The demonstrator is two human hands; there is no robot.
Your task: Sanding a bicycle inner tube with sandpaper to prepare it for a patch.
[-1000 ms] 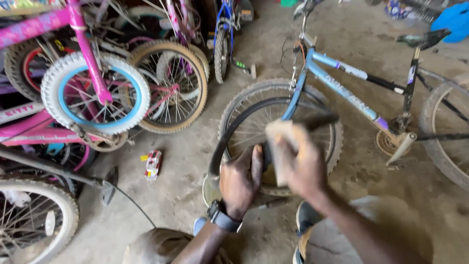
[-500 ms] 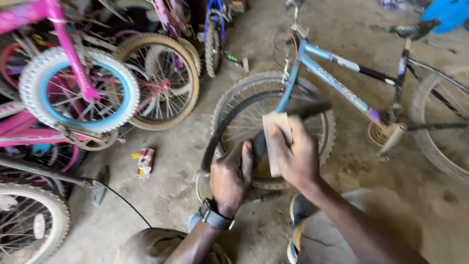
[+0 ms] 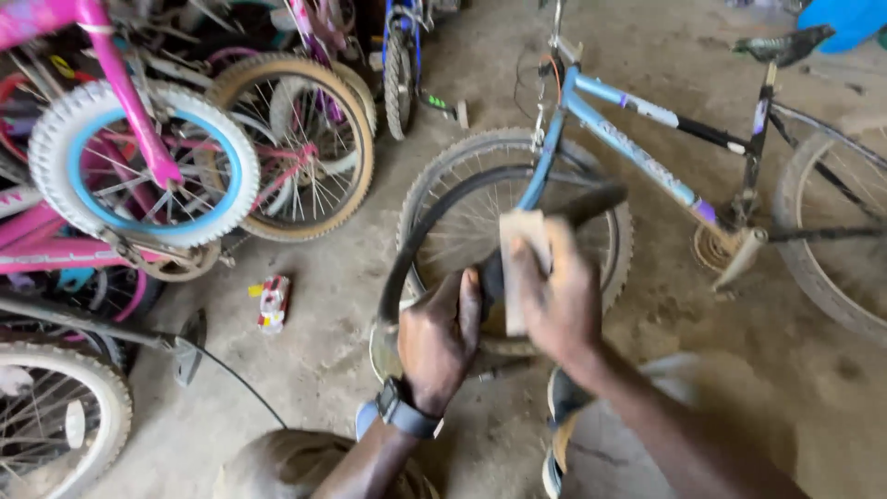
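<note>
Open dirt floor (image 3: 351,305) is left between the two clusters of bicycles, and a hand could be passed there, though a small red-and-white packet (image 3: 273,303) lies on it and a thin black hose (image 3: 236,379) is trailed across it. The way to the left is blocked by a pink bicycle (image 3: 120,102) with a white-tyred wheel (image 3: 143,164) and by a tan-tyred wheel (image 3: 296,143) just beside it. Straight ahead, passage is barred by the front wheel (image 3: 517,231) of a blue bicycle (image 3: 637,157), whose frame and pedal (image 3: 739,259) close off the right. Bare ground (image 3: 739,370) is left open at lower right.
</note>
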